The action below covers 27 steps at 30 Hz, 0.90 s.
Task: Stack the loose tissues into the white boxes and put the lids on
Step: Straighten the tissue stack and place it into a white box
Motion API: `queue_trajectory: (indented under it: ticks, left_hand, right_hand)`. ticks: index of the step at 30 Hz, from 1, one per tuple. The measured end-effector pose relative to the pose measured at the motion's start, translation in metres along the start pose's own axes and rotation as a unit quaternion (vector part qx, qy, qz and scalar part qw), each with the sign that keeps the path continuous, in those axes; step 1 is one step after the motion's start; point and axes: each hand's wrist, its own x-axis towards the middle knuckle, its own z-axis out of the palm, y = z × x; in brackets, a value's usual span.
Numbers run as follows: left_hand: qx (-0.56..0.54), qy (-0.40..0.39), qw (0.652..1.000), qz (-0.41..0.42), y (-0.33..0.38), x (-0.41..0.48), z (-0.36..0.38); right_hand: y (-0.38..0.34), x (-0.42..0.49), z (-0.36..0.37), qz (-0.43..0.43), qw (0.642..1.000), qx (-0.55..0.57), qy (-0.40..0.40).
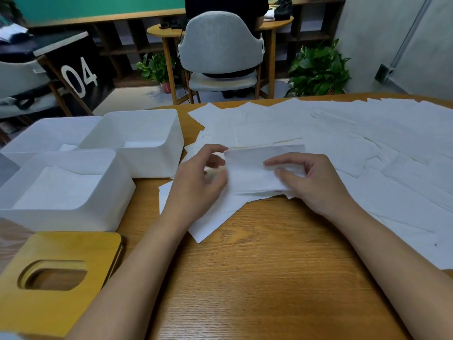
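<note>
Wooden lid on table; fingers of left hand and right hand pinch tissue stack; grey chair beyond.

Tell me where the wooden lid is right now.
Head view, lower left: the wooden lid lies flat on the table, just in front of the nearest white box, on the side closest to the camera.

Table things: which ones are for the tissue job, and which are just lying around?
For the job: loose tissues, held stack, left hand, right hand, white boxes, wooden lid.
Lying about: grey chair, potted plants, black box marked 04.
</note>
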Motion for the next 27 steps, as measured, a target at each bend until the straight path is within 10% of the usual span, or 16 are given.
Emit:
queue_trajectory:
  ticks: [6,27]
  left_hand:
    - [0.197,-0.012,0.980,-0.009,-0.014,0.003,-0.001]
    - [0.152,0.012,0.984,0.091,-0.005,0.000,-0.001]
  right_hand:
    - [0.006,0.004,-0.003,0.026,0.998,0.000,0.064]
    - [0.000,0.002,-0.007,-0.010,0.998,-0.038,0.047]
